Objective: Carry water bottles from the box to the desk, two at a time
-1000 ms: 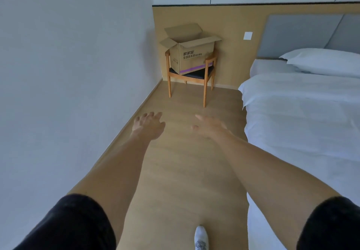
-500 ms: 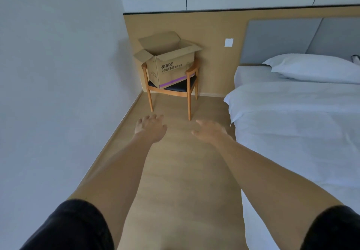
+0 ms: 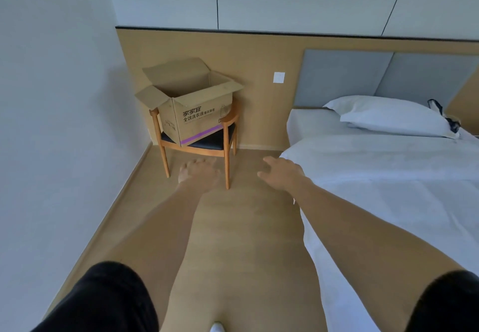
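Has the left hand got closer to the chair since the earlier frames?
Yes. The left hand now overlaps the chair legs in view; earlier it showed well short of them. It is open and empty.

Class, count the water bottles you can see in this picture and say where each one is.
0. No bottle is visible: both the left hand and right hand hold nothing. Some may sit hidden inside the open cardboard box on the chair.

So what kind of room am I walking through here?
Most likely a hotel-style bedroom. A made bed with white sheets and a pillow stands against a padded headboard, and a wooden chair in the corner holds the open cardboard box.
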`<state>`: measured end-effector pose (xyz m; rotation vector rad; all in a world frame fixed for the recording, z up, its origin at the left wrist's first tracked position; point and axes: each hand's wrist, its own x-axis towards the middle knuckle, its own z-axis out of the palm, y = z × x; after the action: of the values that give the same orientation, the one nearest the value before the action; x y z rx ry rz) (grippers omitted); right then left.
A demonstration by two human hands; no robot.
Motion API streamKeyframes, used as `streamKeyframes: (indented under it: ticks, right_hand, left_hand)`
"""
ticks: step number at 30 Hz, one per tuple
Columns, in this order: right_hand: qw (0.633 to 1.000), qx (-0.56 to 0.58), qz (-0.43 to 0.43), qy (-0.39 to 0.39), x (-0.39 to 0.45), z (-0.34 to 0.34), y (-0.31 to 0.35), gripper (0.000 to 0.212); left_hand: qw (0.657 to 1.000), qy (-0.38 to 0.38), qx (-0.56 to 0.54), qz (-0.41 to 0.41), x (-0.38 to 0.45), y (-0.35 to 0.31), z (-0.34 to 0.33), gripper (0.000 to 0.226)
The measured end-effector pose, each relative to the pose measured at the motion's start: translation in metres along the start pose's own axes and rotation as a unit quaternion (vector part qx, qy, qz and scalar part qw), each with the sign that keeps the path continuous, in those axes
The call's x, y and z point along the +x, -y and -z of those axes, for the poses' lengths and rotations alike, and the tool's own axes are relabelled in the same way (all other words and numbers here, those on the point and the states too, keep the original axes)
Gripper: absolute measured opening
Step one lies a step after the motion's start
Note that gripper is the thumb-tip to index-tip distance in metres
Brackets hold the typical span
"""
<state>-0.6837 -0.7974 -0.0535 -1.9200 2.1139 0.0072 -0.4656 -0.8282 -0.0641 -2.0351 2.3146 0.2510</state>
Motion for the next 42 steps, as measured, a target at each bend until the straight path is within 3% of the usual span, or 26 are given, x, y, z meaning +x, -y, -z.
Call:
streamKeyframes:
  ticks: [10, 18, 25, 36, 42]
  right_hand:
    - [1.000, 0.003, 0.006, -0.005, 0.154, 0.032, 0.055, 0.062]
    - [1.000, 0.004, 0.018, -0.016, 0.276, 0.045, 0.062, 0.056]
    - [0.997, 0.029, 0.066, -0.013, 0.430, 0.059, 0.075, 0.051]
    - [0.991, 0.007, 0.132, 0.017, 0.651, 0.107, 0.089, 0.041]
    - [0.987, 0.006, 0.162, 0.014, 0.736, 0.108, 0.113, 0.055]
  left_hand:
    - [0.996, -0.016, -0.082, -0.014, 0.176, 0.045, 0.026, 0.046]
    - [0.995, -0.036, -0.091, -0.023, 0.292, 0.050, 0.028, 0.038]
    - [0.994, -0.078, -0.080, -0.011, 0.424, 0.051, 0.048, 0.039]
    - [0.982, -0.112, -0.137, 0.072, 0.617, 0.068, 0.080, 0.049]
    - [0.975, -0.122, -0.153, 0.103, 0.695, 0.090, 0.081, 0.052]
